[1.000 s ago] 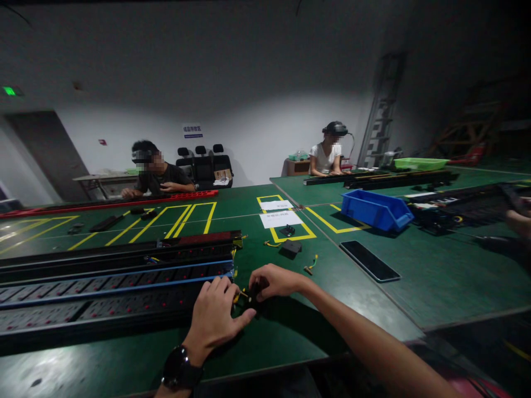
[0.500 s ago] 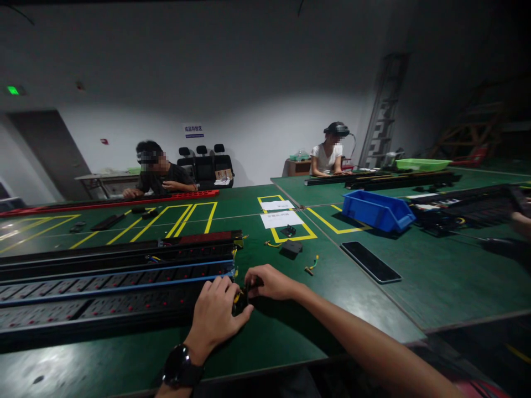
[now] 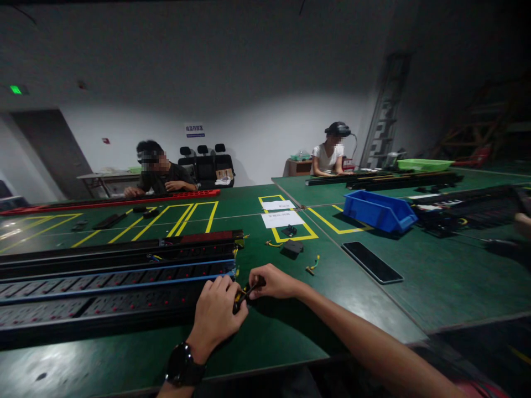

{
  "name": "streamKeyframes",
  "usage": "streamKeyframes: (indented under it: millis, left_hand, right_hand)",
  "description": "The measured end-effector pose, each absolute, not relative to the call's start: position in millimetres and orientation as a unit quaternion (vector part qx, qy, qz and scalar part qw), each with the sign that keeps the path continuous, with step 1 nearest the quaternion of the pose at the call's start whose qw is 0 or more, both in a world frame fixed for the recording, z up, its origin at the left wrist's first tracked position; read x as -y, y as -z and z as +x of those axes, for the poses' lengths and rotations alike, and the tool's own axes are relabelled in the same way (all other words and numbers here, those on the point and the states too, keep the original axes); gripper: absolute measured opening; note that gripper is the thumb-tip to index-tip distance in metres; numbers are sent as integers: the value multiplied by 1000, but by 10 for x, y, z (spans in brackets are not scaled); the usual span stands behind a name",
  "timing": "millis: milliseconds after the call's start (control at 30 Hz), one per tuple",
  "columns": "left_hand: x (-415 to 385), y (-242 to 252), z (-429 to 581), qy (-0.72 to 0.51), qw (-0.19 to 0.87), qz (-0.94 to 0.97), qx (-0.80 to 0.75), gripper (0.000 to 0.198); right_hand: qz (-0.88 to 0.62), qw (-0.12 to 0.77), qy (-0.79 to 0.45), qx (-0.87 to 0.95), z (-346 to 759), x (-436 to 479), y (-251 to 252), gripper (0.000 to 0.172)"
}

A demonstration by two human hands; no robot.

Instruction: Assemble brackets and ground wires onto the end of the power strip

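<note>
My left hand [image 3: 218,309], a black watch on its wrist, is wrapped over the right end of the nearest long black power strip [image 3: 136,298], which has rows of sockets and red dots. Yellow wire [image 3: 239,299] shows at that end, just beyond my left fingertips. My right hand [image 3: 271,282] pinches a small dark piece [image 3: 258,282] close against the strip's end. What exactly this piece is, and how it meets the wires, is hidden by my fingers. A blue-edged power strip [image 3: 174,275] lies directly behind the nearest one.
Beyond my hands lie a black block [image 3: 292,249], a yellow-green wire [image 3: 314,265] and paper sheets [image 3: 282,219]. To the right are a phone [image 3: 372,262] and a blue bin [image 3: 377,213]. Two people [image 3: 160,171] work across the green table; another person's hand [image 3: 522,223] shows far right.
My right hand has shifted slightly right, and the dark piece in it is now tilted away from the strip's end. My left thumb has drawn in a little.
</note>
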State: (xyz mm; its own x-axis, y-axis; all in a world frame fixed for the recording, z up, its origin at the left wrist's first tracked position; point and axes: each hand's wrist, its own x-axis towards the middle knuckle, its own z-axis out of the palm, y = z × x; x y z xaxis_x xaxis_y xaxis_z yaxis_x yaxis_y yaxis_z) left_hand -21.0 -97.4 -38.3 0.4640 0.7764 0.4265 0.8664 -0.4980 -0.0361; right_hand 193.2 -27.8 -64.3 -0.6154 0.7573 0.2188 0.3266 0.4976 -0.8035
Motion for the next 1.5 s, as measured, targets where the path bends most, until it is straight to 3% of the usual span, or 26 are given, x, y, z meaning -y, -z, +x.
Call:
streamKeyframes:
  millis: [200, 467, 1500]
  left_hand:
    - [969, 393, -217, 183, 132, -848, 480, 13]
    - [942, 407, -246, 173, 126, -858, 467, 14]
    - [948, 421, -212, 171, 151, -851, 473, 18]
  right_hand:
    - [-343, 290, -346, 824, 1901, 279, 651, 19]
    - [-347, 281, -205, 871, 1821, 326, 652, 16]
    - [-371, 263, -229, 861, 1834, 360, 603, 19]
